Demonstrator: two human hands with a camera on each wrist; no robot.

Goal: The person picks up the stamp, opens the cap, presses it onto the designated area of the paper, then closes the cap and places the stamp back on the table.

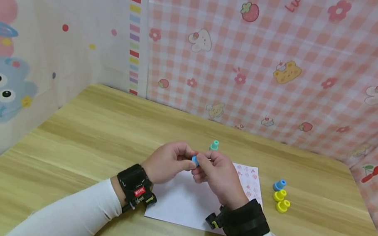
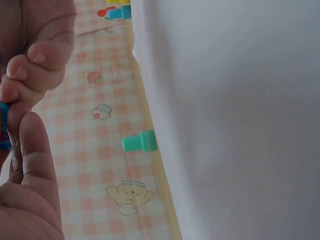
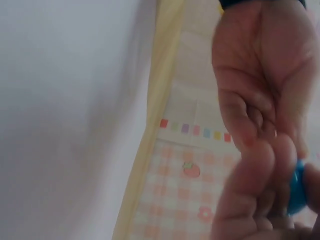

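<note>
In the head view both hands meet above a white sheet of paper [image 1: 181, 205]. My left hand [image 1: 166, 162] and my right hand [image 1: 221, 174] pinch a small blue toy stamp [image 1: 195, 161] between thumbs and fingers. Most of it is hidden by the fingers. A blue edge of the stamp [image 3: 297, 192] shows by the fingertips in the right wrist view. Just beyond the hands stands a teal toy stamp [image 1: 214, 145], seen also in the left wrist view. Small pink prints [image 1: 248, 179] cover the paper's right side.
To the right of the paper stand another blue stamp [image 1: 279, 185] and two yellow stamps [image 1: 282, 206], close together. The wood-grain table [image 1: 95, 131] backs onto a pink checked cloth [image 1: 213, 63], with a white cartoon cloth [image 1: 91, 3] at the left.
</note>
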